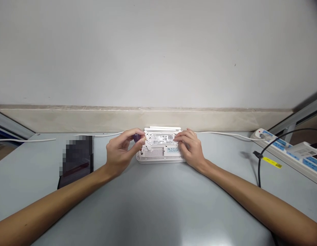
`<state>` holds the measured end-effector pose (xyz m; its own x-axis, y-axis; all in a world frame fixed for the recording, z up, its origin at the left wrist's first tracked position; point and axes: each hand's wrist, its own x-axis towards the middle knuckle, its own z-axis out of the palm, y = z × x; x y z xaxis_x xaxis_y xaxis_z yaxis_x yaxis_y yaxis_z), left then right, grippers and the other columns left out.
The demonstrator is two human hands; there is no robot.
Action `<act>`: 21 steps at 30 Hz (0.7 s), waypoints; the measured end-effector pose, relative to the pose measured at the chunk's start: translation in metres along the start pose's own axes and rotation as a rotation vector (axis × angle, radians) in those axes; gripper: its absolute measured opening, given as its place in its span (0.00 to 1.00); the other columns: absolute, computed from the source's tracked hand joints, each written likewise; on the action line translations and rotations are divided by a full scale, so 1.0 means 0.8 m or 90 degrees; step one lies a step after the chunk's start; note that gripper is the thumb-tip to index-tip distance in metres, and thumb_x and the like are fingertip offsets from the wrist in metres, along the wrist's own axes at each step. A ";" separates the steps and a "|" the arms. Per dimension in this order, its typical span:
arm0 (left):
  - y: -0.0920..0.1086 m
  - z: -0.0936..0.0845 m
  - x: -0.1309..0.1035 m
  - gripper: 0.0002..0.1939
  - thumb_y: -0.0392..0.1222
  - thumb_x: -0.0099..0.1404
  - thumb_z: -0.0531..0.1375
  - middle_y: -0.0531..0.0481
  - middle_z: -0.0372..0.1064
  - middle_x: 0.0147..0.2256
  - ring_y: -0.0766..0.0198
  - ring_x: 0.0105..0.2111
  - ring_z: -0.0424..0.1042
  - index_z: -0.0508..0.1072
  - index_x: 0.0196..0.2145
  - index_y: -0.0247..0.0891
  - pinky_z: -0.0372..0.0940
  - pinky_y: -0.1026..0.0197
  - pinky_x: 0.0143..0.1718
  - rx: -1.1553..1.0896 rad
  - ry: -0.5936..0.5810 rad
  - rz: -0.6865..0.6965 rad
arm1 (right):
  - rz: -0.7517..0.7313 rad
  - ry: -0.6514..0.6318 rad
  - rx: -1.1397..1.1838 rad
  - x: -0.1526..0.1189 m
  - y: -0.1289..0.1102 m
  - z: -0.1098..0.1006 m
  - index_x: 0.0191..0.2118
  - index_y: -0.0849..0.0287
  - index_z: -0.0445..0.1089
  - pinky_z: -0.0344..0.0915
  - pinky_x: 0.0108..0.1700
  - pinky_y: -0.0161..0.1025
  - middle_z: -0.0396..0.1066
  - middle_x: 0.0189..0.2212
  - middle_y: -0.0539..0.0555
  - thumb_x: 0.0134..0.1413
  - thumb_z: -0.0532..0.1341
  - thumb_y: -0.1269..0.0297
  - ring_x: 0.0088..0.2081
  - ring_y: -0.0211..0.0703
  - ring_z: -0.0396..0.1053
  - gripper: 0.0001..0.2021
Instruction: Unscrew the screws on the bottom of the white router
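A white router (151, 153) lies bottom side up on the table near the wall, with printed labels, vent holes and folded antennas along its back. Over its left end, my left hand (121, 150) pinches a small screwdriver (137, 137) with a dark purple handle; its tip is hidden by the fingers. A small white piece (148, 147) shows beside these fingertips, too unclear to name. My right hand (190, 147) grips the right end of the router, fingertips on the label side and the palm against the edge.
A black phone-like device (76, 172), partly pixelated, lies left of my left hand. On the right is a white power strip (288, 153) with blue sockets and a plugged-in adapter (304, 150). A black cable (259, 171) with a yellow tag and white cables (219, 134) cross the table.
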<state>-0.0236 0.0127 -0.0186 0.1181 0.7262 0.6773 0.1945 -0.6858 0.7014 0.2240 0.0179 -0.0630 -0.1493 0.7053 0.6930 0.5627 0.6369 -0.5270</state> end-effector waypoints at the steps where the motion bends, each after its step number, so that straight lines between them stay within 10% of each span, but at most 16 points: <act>1: 0.000 0.000 0.000 0.09 0.35 0.59 0.65 0.49 0.72 0.33 0.66 0.28 0.69 0.74 0.40 0.38 0.69 0.59 0.30 0.003 -0.002 -0.001 | 0.000 0.000 -0.001 0.000 0.000 0.000 0.33 0.53 0.73 0.55 0.60 0.56 0.73 0.35 0.51 0.51 0.52 0.77 0.41 0.44 0.69 0.15; 21: 0.001 0.000 -0.001 0.10 0.36 0.59 0.65 0.49 0.73 0.32 0.65 0.29 0.72 0.75 0.40 0.38 0.72 0.61 0.29 0.000 0.022 -0.011 | 0.003 -0.009 -0.002 0.000 0.001 -0.001 0.34 0.53 0.73 0.55 0.60 0.57 0.73 0.36 0.51 0.52 0.52 0.77 0.41 0.44 0.69 0.15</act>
<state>-0.0232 0.0115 -0.0185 0.0805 0.7358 0.6724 0.1962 -0.6731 0.7131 0.2247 0.0181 -0.0632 -0.1583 0.7133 0.6828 0.5658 0.6322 -0.5294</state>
